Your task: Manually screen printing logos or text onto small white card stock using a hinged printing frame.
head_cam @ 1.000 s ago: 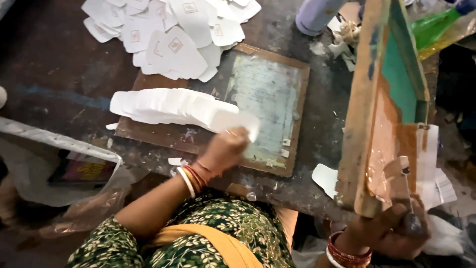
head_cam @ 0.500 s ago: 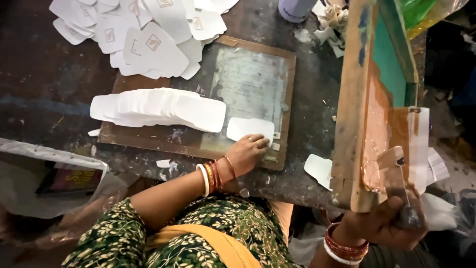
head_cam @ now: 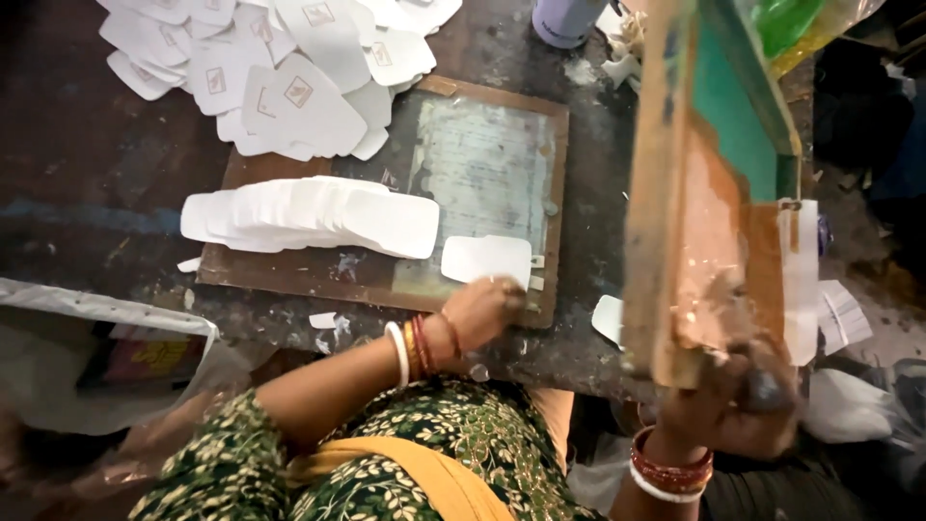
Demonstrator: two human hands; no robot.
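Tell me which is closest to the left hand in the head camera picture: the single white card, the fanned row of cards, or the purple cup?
From the left hand:
1. Single white card, just above the fingers on the glass plate.
2. Fanned row of cards, up and to the left.
3. Purple cup, at the far top edge.

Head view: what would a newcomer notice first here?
The raised wooden screen frame at right, tilted up and held at its lower end by the right hand. Then the left hand setting a white card on the board, beside a fanned stack. Printed cards lie heaped at the top.
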